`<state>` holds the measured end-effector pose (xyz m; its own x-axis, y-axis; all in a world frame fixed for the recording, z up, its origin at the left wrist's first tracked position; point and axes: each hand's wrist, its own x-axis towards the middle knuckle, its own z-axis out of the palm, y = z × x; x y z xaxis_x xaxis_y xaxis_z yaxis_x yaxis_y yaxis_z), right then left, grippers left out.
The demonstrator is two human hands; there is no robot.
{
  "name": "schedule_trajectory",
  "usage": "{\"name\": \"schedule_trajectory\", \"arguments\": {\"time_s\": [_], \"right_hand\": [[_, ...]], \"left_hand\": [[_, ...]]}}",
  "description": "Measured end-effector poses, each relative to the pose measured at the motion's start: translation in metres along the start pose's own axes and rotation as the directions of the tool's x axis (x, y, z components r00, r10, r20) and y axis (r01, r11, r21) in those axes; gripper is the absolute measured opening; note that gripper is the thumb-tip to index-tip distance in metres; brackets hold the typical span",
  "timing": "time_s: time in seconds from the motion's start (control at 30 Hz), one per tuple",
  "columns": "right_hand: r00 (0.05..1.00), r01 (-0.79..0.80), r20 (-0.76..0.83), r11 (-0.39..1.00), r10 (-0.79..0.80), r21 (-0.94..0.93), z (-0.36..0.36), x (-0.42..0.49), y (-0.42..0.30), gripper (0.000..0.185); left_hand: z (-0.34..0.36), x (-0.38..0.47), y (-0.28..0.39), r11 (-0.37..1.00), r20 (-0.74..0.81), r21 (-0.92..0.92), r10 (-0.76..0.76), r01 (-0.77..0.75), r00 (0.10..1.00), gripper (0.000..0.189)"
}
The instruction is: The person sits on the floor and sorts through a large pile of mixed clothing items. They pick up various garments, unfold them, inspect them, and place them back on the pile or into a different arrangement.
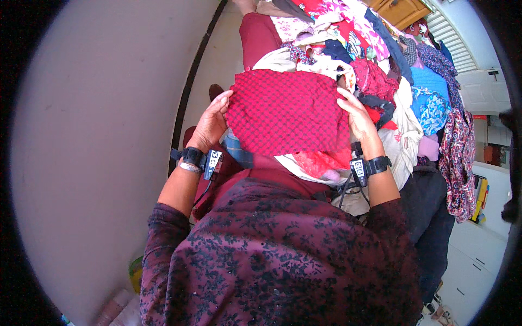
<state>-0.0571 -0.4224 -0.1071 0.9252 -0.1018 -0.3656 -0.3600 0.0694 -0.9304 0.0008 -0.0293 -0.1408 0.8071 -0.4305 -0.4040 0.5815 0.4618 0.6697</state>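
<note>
A red cloth with a dark checked pattern point(287, 112) is spread out between my two hands, above my lap. My left hand point(213, 119) holds its left edge, with the thumb side towards the cloth. At the right edge, my right hand point(357, 114) grips the same cloth, its fingers partly behind it. Beneath the lower edge show a bright red lacy fabric point(322, 161), a pale cloth and a blue plaid piece point(237, 153). Both wrists wear black straps with small cabled devices.
A large heap of mixed clothes point(371, 40) lies ahead and to the right, with dark garments point(428, 203) hanging down beside me. A plain wall point(110, 122) rises on the left. White drawers point(469, 261) stand at the right, a wooden cabinet point(399, 12) at the top.
</note>
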Motion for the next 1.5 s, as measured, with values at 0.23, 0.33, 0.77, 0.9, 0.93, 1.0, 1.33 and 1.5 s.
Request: {"name": "schedule_trajectory", "arguments": {"time_s": [0.23,0.33,0.77,0.9,0.93,1.0,1.33,1.5], "right_hand": [[0.958,0.279,-0.016,0.947,-0.285,-0.16,0.011,0.001,-0.028,0.049],[0.961,0.275,0.071,0.906,-0.266,-0.322,0.008,-0.017,-0.038,0.053],[0.935,0.346,0.108,0.796,-0.339,-0.496,0.018,-0.027,-0.038,0.029],[0.962,0.233,-0.089,0.948,-0.257,-0.219,0.006,-0.013,-0.028,0.036],[0.972,0.212,-0.067,0.961,-0.227,-0.175,0.006,-0.012,-0.023,0.038],[0.985,0.089,-0.14,0.991,-0.103,-0.105,0.007,-0.013,-0.014,0.042],[0.998,0.019,0.058,0.995,-0.014,-0.093,0.016,-0.055,-0.014,0.067],[0.98,0.196,-0.073,0.96,-0.185,0.199,0.012,-0.065,-0.017,0.062]], "left_hand": [[0.026,0.011,0.026,0.951,-0.06,0.308,0.048,-0.028,0.997,0.037],[0.031,-0.002,0.026,0.818,0.045,0.568,0.079,-0.09,0.996,0.037],[0.055,-0.026,0.026,0.214,0.407,0.836,0.378,-0.506,0.832,0.046],[0.053,-0.007,0.027,0.748,0.063,0.627,0.231,-0.219,0.971,0.049],[0.052,-0.003,0.025,0.724,0.075,0.65,0.244,-0.233,0.967,0.048],[0.046,-0.002,0.02,0.747,0.033,0.653,0.139,-0.127,0.99,0.053],[0.021,-0.032,-0.011,0.927,-0.02,0.374,-0.031,0.036,0.999,0.087],[0.017,-0.039,-0.031,0.945,-0.017,0.327,-0.03,0.034,0.999,0.077]]}}
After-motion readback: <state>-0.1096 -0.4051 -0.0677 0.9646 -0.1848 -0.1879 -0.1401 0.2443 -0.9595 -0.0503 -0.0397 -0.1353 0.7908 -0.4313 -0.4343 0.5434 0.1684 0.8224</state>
